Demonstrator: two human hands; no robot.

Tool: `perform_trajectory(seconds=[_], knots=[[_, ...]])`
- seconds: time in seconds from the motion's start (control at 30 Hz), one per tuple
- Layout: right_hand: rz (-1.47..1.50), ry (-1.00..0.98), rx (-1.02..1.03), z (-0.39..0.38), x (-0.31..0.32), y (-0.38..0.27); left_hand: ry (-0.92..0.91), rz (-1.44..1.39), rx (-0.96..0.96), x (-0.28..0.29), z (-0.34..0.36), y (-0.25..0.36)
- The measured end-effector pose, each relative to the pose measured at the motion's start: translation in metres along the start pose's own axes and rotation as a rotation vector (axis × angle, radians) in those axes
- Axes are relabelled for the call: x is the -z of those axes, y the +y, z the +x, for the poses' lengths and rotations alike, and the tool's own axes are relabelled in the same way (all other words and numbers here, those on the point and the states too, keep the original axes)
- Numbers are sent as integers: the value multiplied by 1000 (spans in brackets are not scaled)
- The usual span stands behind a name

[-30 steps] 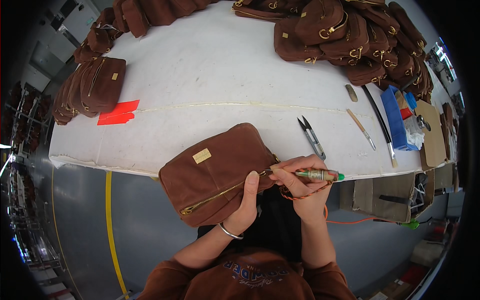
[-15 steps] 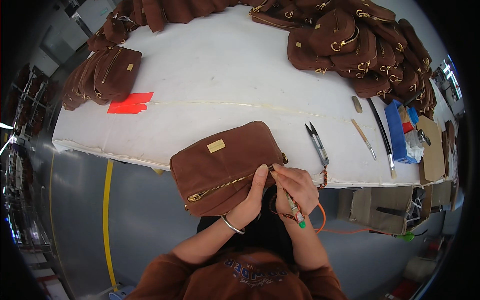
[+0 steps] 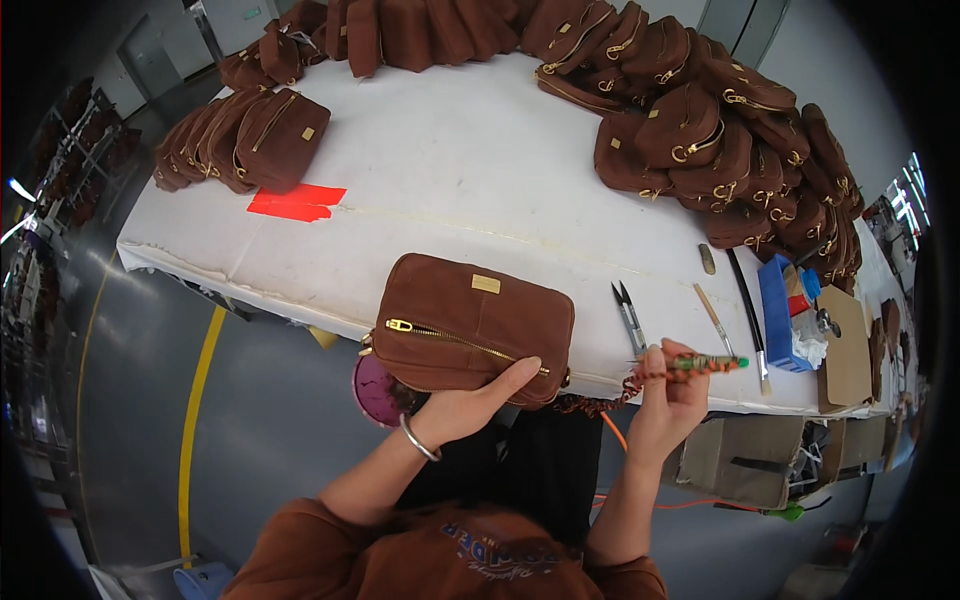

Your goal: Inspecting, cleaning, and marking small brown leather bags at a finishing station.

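Note:
My left hand [image 3: 465,408] grips a brown zippered bag [image 3: 430,295] by its lower right side, thumb on the front below the zip's right end. The bag overlaps the table's front edge and bears a small gold plate. Its brass zip [image 3: 450,335] runs slantwise, with the puller at the left end. To the right of the bag, my right hand [image 3: 668,405] is closed on a slim pen-like tool [image 3: 715,363] with a green end, wrapped in a braided cord. The tool points right, apart from the bag. Thread snips [image 3: 630,315] lie just beyond that hand.
Similar brown bags [image 3: 690,125] are heaped at the back right; more [image 3: 280,140] stand at the left by red tape [image 3: 297,202]. Brushes [image 3: 750,310], a blue box [image 3: 785,320] and cardboard [image 3: 845,350] lie at the right. Below the bag shows a round purple thing [image 3: 378,392].
My right hand has drawn away from the zip's right end toward the right, and the tool has swung round to point right. The bag has turned clockwise in my left hand.

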State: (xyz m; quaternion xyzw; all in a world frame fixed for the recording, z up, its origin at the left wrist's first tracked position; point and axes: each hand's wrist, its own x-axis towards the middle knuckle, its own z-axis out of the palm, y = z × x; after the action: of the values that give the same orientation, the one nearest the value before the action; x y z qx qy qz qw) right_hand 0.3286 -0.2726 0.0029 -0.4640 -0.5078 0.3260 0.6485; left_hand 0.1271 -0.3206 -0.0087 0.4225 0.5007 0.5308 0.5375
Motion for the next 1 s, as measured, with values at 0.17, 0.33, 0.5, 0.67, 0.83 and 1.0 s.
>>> perform_trajectory(seconds=[0.17,0.33,0.5,0.67,0.83,1.0], knots=[[-337,24,-49,57,43,40,103,-101,-78,17,-6,7],[-904,37,2,75,60,57,285,-642,-100,17,-6,11],[-934,-61,71,73,50,56,383,-625,-198,25,-12,9],[-954,-124,119,99,38,44,408,-622,-250,32,-12,16],[-1183,-78,364,184,58,81,319,-559,-246,24,-5,10],[-1331,-238,264,220,61,104,267,-473,-249,17,-5,13]])
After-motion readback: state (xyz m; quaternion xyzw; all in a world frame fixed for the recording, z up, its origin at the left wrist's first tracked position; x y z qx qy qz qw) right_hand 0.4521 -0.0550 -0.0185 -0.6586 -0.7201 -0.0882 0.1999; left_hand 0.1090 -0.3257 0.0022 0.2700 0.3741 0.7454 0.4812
